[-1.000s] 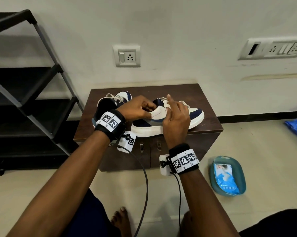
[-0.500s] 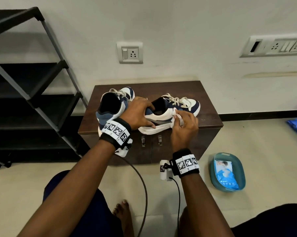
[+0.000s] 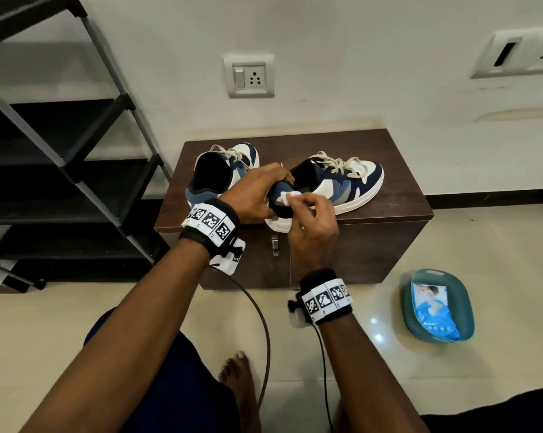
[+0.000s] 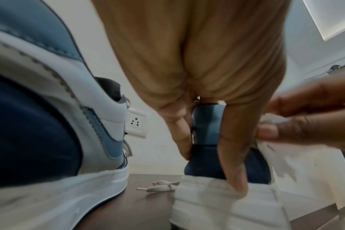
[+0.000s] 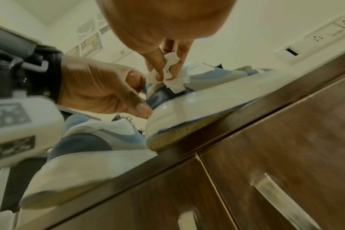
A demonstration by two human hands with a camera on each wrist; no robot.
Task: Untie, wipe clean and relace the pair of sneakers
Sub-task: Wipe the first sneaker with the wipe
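Two blue, navy and white sneakers stand on a low brown cabinet (image 3: 398, 170). The right sneaker (image 3: 342, 185) lies at a slant, its heel over the cabinet's front edge. My left hand (image 3: 257, 195) grips that heel (image 4: 205, 124), thumb down on the white sole (image 5: 179, 109). My right hand (image 3: 310, 220) pinches a crumpled white wipe (image 3: 290, 195) (image 5: 171, 73) against the heel's navy back. The left sneaker (image 3: 220, 173) (image 4: 49, 124) stands beside my left wrist, laces loose. Lace ends (image 4: 158, 186) lie on the cabinet top.
A teal basin (image 3: 463, 310) holding a blue wipes pack (image 3: 432, 310) sits on the floor at the right. A black shelf rack (image 3: 61, 151) stands left of the cabinet. Wall sockets are behind. My bare foot (image 3: 235, 370) and wrist cables are below.
The right sneaker has swung so its heel faces me. My right hand moved the wipe from the sneaker's side to the heel back. The left hand keeps its hold.
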